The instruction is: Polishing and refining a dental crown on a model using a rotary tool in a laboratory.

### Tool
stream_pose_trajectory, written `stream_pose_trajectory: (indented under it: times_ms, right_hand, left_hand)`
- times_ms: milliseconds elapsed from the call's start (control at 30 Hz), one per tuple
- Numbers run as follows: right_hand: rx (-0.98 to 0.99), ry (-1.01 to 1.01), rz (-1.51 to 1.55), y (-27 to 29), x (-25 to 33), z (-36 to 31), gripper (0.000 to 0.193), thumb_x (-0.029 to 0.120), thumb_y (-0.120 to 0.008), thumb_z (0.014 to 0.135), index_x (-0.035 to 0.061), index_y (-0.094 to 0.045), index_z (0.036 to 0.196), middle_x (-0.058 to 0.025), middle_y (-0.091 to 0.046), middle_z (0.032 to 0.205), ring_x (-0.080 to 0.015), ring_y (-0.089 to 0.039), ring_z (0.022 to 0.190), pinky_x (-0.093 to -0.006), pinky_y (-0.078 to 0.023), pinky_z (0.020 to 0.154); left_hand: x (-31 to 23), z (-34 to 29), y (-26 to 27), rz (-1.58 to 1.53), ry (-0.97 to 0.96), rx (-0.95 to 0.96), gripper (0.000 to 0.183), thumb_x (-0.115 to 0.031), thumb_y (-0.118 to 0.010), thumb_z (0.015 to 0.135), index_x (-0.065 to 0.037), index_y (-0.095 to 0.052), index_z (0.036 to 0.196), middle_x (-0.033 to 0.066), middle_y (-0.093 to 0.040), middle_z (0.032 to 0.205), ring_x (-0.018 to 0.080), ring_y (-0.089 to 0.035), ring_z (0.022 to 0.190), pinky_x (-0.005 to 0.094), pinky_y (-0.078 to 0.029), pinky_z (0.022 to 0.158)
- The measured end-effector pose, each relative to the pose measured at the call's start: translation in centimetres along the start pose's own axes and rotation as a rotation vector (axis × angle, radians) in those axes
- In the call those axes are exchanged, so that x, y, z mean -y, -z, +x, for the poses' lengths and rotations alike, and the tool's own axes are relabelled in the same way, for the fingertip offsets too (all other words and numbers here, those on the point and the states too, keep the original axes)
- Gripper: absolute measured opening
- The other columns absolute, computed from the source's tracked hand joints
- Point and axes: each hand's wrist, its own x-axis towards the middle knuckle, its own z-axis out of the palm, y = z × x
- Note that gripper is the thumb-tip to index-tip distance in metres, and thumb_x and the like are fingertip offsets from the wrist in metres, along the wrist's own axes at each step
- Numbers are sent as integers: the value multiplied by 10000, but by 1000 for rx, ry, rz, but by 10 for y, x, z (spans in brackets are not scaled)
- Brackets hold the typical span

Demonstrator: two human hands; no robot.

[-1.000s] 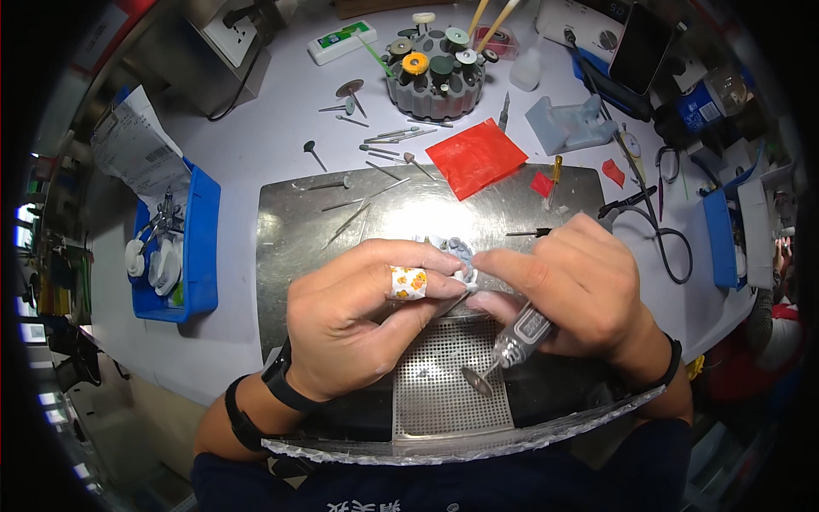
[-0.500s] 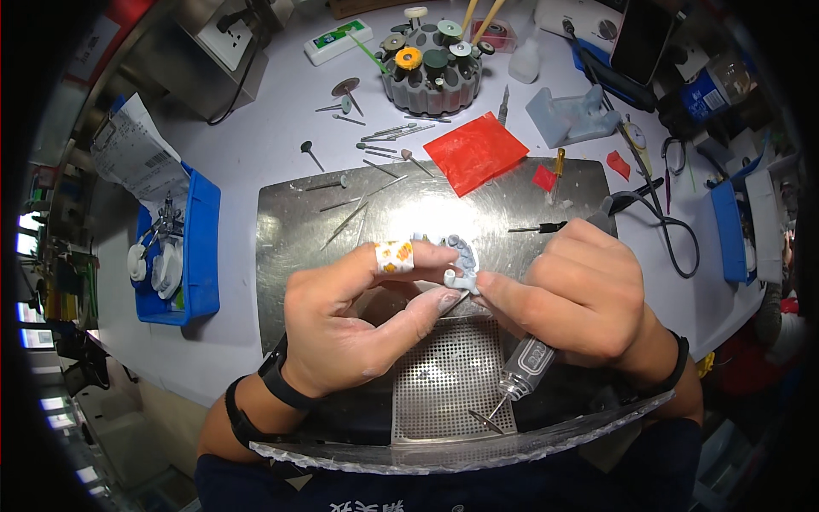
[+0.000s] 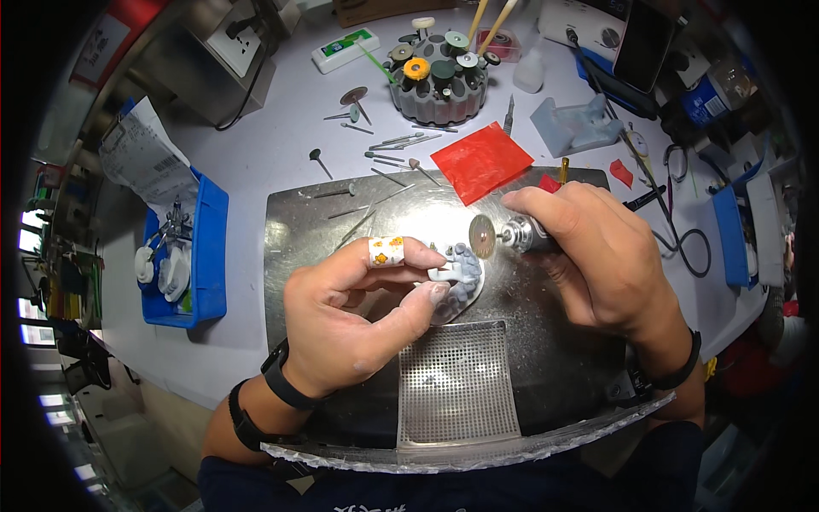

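My left hand (image 3: 363,311), with a patterned plaster round its index finger, is closed in a pinch. Between its thumb and index fingertips is a small white dental piece (image 3: 442,274), lying against a grey dental model (image 3: 466,271). Whether the piece sits on the model or only in front of it, I cannot tell. My right hand (image 3: 597,260) is wrapped round a silver rotary handpiece (image 3: 531,234). The round cutting disc (image 3: 483,236) on its tip faces left, just above and to the right of the model, apart from it.
Underneath is a metal work plate (image 3: 299,247) with a perforated panel (image 3: 461,384). Loose burs (image 3: 401,141) lie beyond, near a round bur stand (image 3: 439,102) and a red packet (image 3: 482,162). Blue trays (image 3: 209,256) flank the plate. A clear shield edge (image 3: 478,456) crosses in front.
My right hand has moved up and away from the model, turning the handpiece so its disc points left instead of down toward me. My left hand keeps its pinch; the model now shows more fully.
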Motion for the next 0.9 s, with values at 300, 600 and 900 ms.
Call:
stream_pose_trajectory:
  times_ms: [300,600,900]
  right_hand:
    - [112,-84,-36,1,19,3,579,425,-957,678,48,-688,1026,-81,-616,780,-261,-626,636,-341,-485,574]
    - [160,-48,-80,-2,11,-2,458,385,-939,680,56,-673,857,-61,-562,659,-252,-591,541,-355,-444,497]
    - [175,-61,-76,-4,13,-1,433,390,-916,678,60,-678,824,-60,-544,638,-248,-573,526,-360,-425,486]
  left_hand:
    - [5,1,2,-3,-66,-30,276,26,-814,838,45,-721,1097,80,-758,986,94,-704,863,239,-556,764]
    - [-1,1,2,109,-77,141,242,29,-747,845,53,-634,1057,129,-709,993,162,-696,912,307,-555,858]
    - [-3,3,4,158,-67,203,223,31,-749,849,73,-606,1016,169,-703,931,160,-704,812,289,-582,754]
